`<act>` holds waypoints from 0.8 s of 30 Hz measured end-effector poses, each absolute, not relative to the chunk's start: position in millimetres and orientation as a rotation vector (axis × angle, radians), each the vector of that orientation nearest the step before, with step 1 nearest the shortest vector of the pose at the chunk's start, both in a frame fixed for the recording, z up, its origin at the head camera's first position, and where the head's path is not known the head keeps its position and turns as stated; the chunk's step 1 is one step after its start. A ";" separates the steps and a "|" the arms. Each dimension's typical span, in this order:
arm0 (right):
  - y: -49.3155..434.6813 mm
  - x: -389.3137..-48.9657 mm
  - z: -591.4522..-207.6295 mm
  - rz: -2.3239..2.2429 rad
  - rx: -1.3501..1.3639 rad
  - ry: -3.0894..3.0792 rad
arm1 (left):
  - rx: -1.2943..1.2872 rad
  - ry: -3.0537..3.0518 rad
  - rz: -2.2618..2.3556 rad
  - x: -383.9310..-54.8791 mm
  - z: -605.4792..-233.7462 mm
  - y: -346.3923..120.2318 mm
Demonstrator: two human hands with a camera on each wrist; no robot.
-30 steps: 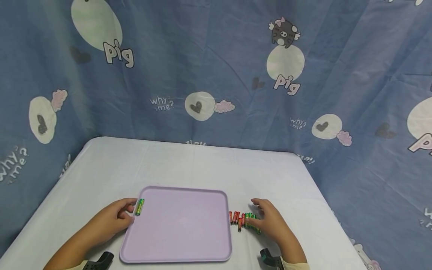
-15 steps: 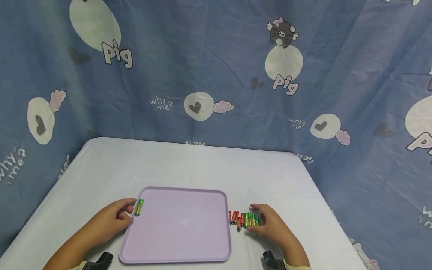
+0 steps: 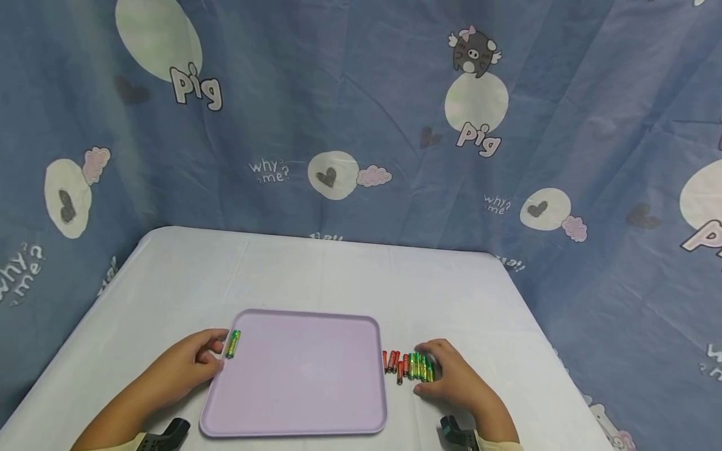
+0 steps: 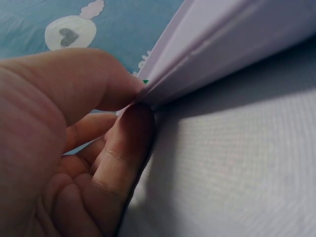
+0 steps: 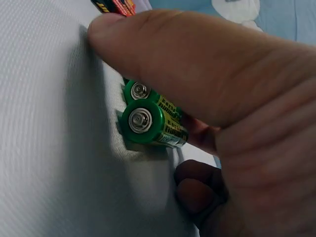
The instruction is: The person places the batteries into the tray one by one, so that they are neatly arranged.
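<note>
A lilac tray [image 3: 304, 376] lies on the white table, and a green battery [image 3: 233, 344] rests inside its left edge. My left hand [image 3: 194, 360] pinches that edge; in the left wrist view the thumb [image 4: 113, 81] is on the rim and a finger [image 4: 131, 133] underneath. Beyond the tray's right side is a row of red batteries [image 3: 405, 365] and green batteries [image 3: 422, 368]. My right hand [image 3: 457, 379] is spread around the green end, thumb on the near side and fingers on the far side. Close up, two green batteries [image 5: 143, 121] show their terminals below the thumb [image 5: 148, 39].
White cloth covers the table [image 3: 316, 269], which extends behind the tray and to both sides. A blue printed curtain [image 3: 361, 125] hangs at the back and sides. A dark wrist device [image 3: 163, 435] is on the left wrist, another dark device [image 3: 458, 433] on the right.
My right hand has lowered slightly, and its thumb has moved off the green batteries to their near side. The green batteries now lie in a straighter row. The left hand keeps its place.
</note>
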State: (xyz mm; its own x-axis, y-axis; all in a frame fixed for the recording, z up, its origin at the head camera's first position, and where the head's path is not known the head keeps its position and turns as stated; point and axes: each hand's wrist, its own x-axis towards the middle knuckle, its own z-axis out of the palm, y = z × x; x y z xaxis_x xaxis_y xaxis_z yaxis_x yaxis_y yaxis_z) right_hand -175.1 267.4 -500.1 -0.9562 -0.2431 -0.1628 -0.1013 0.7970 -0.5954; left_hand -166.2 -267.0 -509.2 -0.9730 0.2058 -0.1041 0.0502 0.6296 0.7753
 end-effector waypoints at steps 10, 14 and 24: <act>268.9 -171.4 -499.2 -0.881 -0.214 2.762 | 0.204 2.623 1.302 -166.7 -508.4 -264.2; 268.4 -170.7 -499.2 -0.876 -0.223 2.768 | 0.204 2.623 1.302 -167.1 -509.0 -265.1; 270.2 -167.1 -492.3 -0.826 -0.210 2.763 | 0.221 2.646 1.291 -165.7 -507.3 -267.4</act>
